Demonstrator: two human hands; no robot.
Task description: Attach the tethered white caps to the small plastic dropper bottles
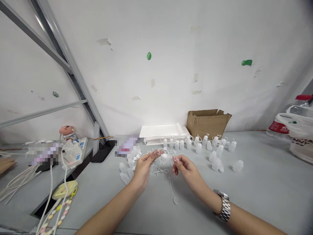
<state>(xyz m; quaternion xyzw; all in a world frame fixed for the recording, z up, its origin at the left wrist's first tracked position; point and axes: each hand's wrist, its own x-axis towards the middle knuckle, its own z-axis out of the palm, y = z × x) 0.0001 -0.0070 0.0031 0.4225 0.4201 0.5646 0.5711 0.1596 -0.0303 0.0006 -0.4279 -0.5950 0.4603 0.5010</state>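
My left hand [145,166] pinches a white plastic strap with a loop [161,151] between thumb and fingertips. Opposite it, my right hand [183,165] is closed at the fingertips on a small translucent bottle [168,157], partly hidden by the fingers. The two pieces meet between my hands, just above the desk; whether they are joined I cannot tell. Beneath lie loose white looped straps [158,170] in a tangle. A single strap [175,199] rests closer to me. Several bare translucent bottles [124,178] lie left of my left hand.
Several small bottles with straps [198,148] stand in rows behind my right hand; others [237,166] lie to the right. A stack of white flat packs [163,132] and an open cardboard box [207,122] are against the wall. Left are a power strip [77,153] and cables; right, a plastic bag [300,143].
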